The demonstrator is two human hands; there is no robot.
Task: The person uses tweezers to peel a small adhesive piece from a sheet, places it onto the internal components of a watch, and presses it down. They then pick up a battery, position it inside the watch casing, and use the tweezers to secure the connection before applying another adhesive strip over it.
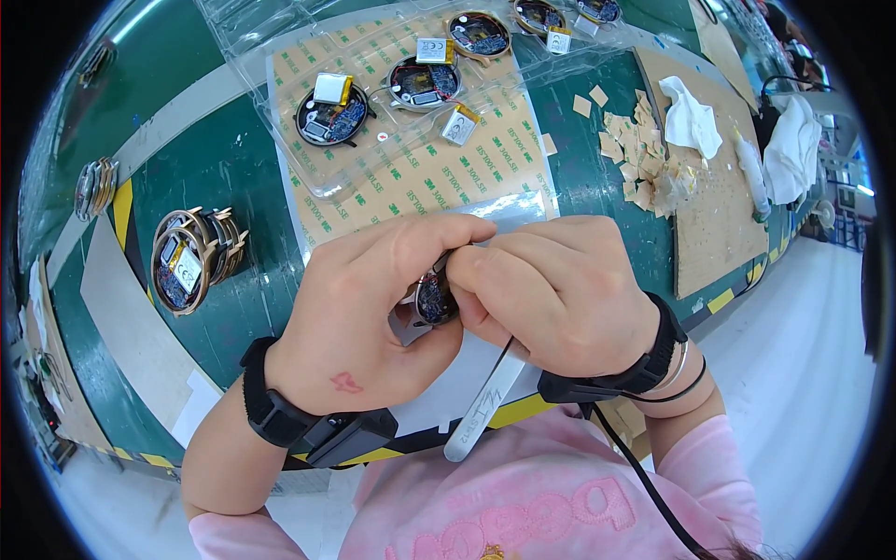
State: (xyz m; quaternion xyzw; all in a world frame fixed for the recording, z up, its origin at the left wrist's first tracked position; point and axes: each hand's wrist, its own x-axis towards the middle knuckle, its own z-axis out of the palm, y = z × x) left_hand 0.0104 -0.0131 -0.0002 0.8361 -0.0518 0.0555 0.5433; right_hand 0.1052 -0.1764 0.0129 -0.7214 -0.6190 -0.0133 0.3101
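Observation:
My left hand (pixel 369 299) is closed round a smartwatch body (pixel 434 297), whose dark circuit board faces up between thumb and fingers. Its far rim is hidden by my fingertips. My right hand (pixel 560 294) is closed and pressed against the same watch body. Metal tweezers (pixel 487 401) pass through that hand, their broad end sticking out toward my body. The tweezers' tips are hidden under the right fingers, so I cannot tell what they touch.
Beyond my hands, a clear plastic tray (pixel 331 187) on patterned adhesive sheets (pixel 401 201) holds open watch bodies with batteries. Stacked watch frames (pixel 191 261) stand left. To the right lie tan paper scraps (pixel 635 140), a cardboard sheet (pixel 714 233) and a white cloth (pixel 691 117).

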